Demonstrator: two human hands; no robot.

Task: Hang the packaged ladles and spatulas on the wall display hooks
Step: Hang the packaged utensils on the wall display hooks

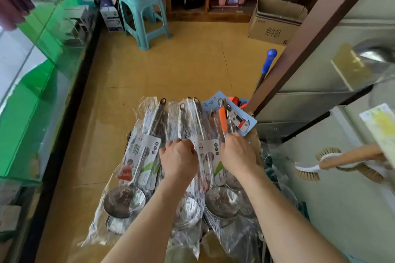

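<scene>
A pile of steel ladles in clear plastic sleeves [136,166] lies below me, bowls toward me and handles pointing away. My left hand [178,161] has its fingers curled on the plastic of a ladle pack [186,126] in the middle of the pile. My right hand [238,153] grips another pack [210,156] at the right of the pile, near an orange-handled tool [222,118]. Blue-carded utensils [243,121] lie at the pile's far right. On the wall at right a steel ladle [376,51] hangs, partly cut off by the frame edge.
A white slatted wall panel [333,74] rises at right with a wooden-handled brush [342,162] hanging on it. A blue-tipped pole [268,64] leans by the panel's brown edge. A teal stool [142,10] and a cardboard box [275,21] stand on the floor ahead. A green glass counter [42,74] runs along the left.
</scene>
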